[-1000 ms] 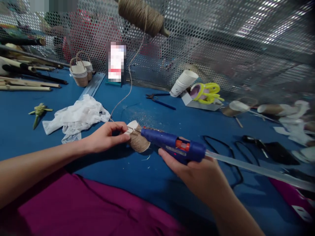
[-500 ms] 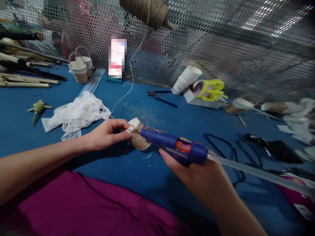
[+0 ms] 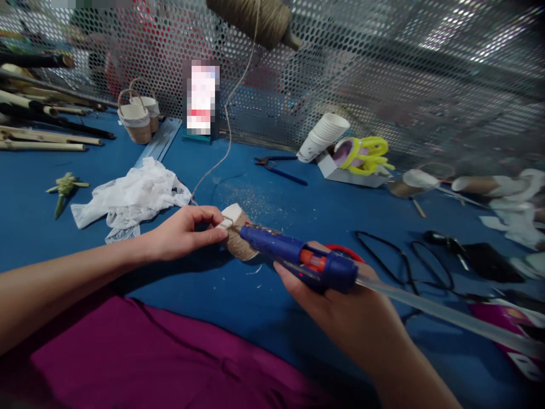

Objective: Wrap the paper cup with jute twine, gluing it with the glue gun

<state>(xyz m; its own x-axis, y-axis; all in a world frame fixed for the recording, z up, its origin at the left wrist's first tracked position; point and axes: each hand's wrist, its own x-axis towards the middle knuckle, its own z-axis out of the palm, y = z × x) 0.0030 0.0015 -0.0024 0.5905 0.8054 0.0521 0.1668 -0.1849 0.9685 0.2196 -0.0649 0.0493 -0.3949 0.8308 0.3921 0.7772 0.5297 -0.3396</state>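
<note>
Between the thumb and fingers of my left hand (image 3: 191, 232) is the white rim of a small paper cup (image 3: 240, 245), lying tilted on the table. Brown twine is wound round the cup's lower part. My right hand (image 3: 351, 318) is closed round a blue hot glue gun (image 3: 276, 246), whose nozzle is at the edge of the wound twine; whether it touches is hidden. A long clear glue stick (image 3: 426, 304) sticks out of the gun's back. From the cup area a strand of twine (image 3: 229, 128) runs up to a large spool (image 3: 255, 23).
White lace (image 3: 131, 196) lies left of the cup. Two small baskets (image 3: 137, 126) and a phone (image 3: 200, 102) stand behind. Pliers (image 3: 281, 170), stacked paper cups (image 3: 323, 136) and yellow-handled scissors (image 3: 370, 156) lie at the back. Red-handled scissors (image 3: 347, 251) and a black cord (image 3: 387, 244) are rightward.
The glue gun and my right hand have shifted slightly left and down, uncovering more of the red handle behind. My left hand and the cup stay practically in place.
</note>
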